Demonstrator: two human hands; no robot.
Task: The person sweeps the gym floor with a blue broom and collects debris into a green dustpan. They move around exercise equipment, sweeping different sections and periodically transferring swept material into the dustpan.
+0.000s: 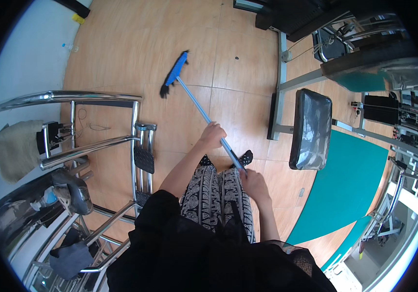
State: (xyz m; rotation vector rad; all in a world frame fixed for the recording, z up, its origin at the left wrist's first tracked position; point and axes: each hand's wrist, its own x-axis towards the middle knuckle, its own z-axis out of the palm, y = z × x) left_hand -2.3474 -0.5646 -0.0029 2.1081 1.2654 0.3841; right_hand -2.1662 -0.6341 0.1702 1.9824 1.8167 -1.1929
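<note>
A long-handled broom lies slantwise across the middle of the view. Its blue head (178, 69) has dark bristles and rests on the tan tiled floor (179, 120). My left hand (214, 135) is wrapped around the middle of the light blue broom handle (196, 99). Nearer my body, my right hand (254, 184) grips the handle's upper end, beside my patterned trousers (203, 197). Both hands are closed on the same handle. A small dark spot (236, 58) is on the floor to the right of the broom head.
Chrome-framed exercise equipment (96, 98) stands at left, near a white wall (23, 54). A small bottle (71, 47) lies by that wall. On the right are a machine with a plastic-covered black pad (311, 129) and a green mat (351, 179). A thin cable (97, 127) lies under the left frame.
</note>
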